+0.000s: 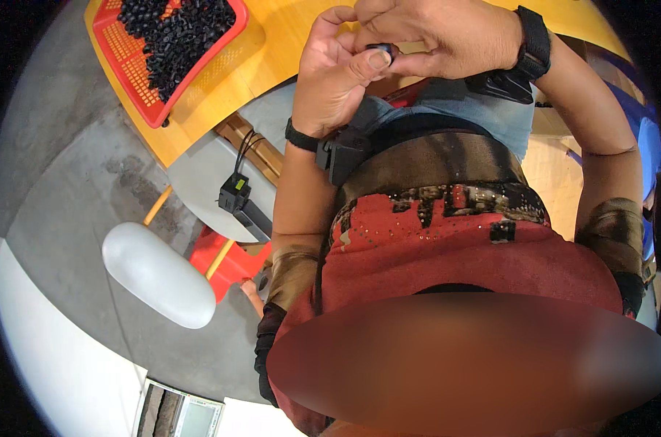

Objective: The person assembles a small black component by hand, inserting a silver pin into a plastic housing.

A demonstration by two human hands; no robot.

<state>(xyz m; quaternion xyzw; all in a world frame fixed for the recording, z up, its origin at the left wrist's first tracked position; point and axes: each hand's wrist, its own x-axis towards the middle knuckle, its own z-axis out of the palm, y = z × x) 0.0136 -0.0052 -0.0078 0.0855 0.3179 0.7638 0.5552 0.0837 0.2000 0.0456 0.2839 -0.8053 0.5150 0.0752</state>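
A small black part [390, 49], its exact kind too small to make out, sits between my two hands over the near edge of the yellow table. My left hand [336, 80] has its thumb pressed along the part, its fingers curled behind. From the right, my right hand [447, 36] is closed, its thumb and fingertips meeting the same part; its fingers partly hide it. Left of both hands, a red plastic basket [119, 62] full of small black pieces [181, 44] rests on the table.
The yellow tabletop [272, 36] curves past my lap. To my left are a grey-white seat [199, 171], a black device with a cable [234, 193], a white padded backrest [159, 273] and a red stool [228, 269]. Black devices are strapped at both wrists.
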